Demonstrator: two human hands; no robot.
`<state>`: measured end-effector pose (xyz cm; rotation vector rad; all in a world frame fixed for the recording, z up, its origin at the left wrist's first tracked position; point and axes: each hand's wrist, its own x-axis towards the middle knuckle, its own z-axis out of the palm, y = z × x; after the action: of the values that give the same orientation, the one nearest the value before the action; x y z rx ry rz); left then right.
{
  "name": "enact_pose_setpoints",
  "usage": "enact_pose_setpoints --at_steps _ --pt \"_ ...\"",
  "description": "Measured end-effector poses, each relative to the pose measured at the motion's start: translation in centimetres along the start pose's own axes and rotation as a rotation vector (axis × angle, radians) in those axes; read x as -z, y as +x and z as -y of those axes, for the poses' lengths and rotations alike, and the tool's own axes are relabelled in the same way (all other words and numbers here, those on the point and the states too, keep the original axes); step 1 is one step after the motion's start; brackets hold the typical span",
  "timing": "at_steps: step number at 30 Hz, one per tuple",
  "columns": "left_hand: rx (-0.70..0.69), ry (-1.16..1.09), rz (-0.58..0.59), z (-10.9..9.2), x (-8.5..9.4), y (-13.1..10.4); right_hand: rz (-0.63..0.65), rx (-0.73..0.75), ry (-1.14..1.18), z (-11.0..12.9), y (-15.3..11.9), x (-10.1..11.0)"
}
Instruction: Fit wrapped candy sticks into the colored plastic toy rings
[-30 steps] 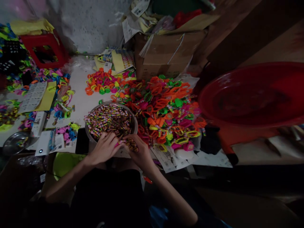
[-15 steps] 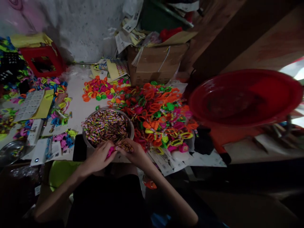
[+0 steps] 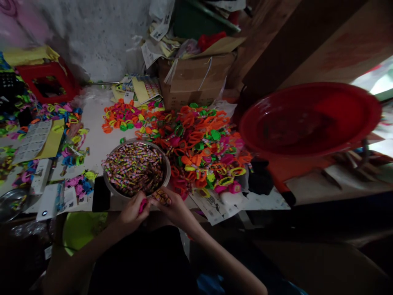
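Note:
Just in front of a round metal bowl (image 3: 167, 174) full of small wrapped candy rolls (image 3: 135, 166), my two hands meet. My left hand (image 3: 134, 211) is closed on a bright pink piece (image 3: 143, 205), whose shape is mostly hidden by the fingers. My right hand (image 3: 170, 205) holds several wrapped rolls (image 3: 162, 197) in its curled fingers, its fingertips against the pink piece. A large heap of orange, pink, green and yellow plastic bands (image 3: 199, 147) lies to the right of the bowl.
A black phone (image 3: 101, 194) lies left of the bowl. Behind stand a cardboard box (image 3: 196, 78) and a red stool (image 3: 47, 82). A large red basin (image 3: 310, 119) is at the right. A green-yellow round object (image 3: 80, 231) sits below the table edge.
The view has shifted slightly. Both hands have drawn down a little from the bowl's rim, still together, with the pink piece and the rolls still held.

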<state>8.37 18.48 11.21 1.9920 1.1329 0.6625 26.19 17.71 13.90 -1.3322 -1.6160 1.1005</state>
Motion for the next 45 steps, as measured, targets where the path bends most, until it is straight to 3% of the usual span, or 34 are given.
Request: enact_pose_setpoints --at_steps 7,11,14,16,19,21,23,26,28,29,32,34,36,37,40,41,45 --pt "-0.153 0.115 -0.123 0.2 -0.7 -0.5 0.036 -0.042 0.048 -0.1 -0.3 -0.1" --pt "-0.143 0.168 -0.178 1.0 -1.3 -0.4 0.051 -0.053 0.027 -0.5 0.3 -0.2" --pt "-0.129 0.207 -0.146 1.2 -1.0 0.3 0.081 -0.062 -0.007 -1.2 1.3 -0.1" --pt "-0.114 0.222 -0.036 0.8 0.4 1.3 0.117 -0.07 -0.023 -1.5 2.2 0.4" --pt "-0.075 0.166 0.174 0.1 4.7 3.7 0.197 -0.071 -0.027 -1.4 4.1 2.7" --pt "0.012 0.095 0.138 0.9 8.5 6.1 0.178 -0.065 -0.053 -1.0 5.6 5.5" --pt "0.106 0.063 -0.02 3.4 12.2 9.0 0.045 -0.052 -0.115 -0.9 7.5 8.9" --pt "0.175 0.065 -0.225 9.9 16.0 14.1 -0.463 -0.06 -0.197 -1.7 11.0 14.6" --pt "0.188 0.075 -0.179 14.7 17.0 17.5 -0.89 -0.093 -0.236 -2.7 13.6 18.0" --pt "0.178 0.082 -0.138 16.8 17.0 19.0 -1.008 -0.08 -0.265 -3.1 14.8 19.4" --pt "0.075 0.196 0.028 21.7 15.8 22.8 -1.085 -0.043 -0.447 -4.3 17.8 21.7" --pt "0.01 0.31 0.126 23.7 14.7 24.6 -1.114 -0.003 -0.559 -4.8 18.8 21.2" --pt "-0.015 0.409 0.181 25.1 13.8 25.9 -1.092 0.081 -0.638 -5.3 19.1 19.3" --pt "-0.023 0.448 0.199 25.5 13.4 26.4 -0.998 0.138 -0.673 -5.6 19.2 17.9" --pt "-0.047 0.523 0.213 26.1 13.0 27.1 -0.328 0.24 -0.705 -6.9 19.9 12.6" --pt "-0.052 0.537 0.21 26.1 13.0 27.2 -0.18 0.231 -0.676 -7.3 20.4 10.8" --pt "-0.044 0.566 0.193 25.7 13.0 26.6 0.058 0.044 -0.772 -8.9 22.8 5.2"
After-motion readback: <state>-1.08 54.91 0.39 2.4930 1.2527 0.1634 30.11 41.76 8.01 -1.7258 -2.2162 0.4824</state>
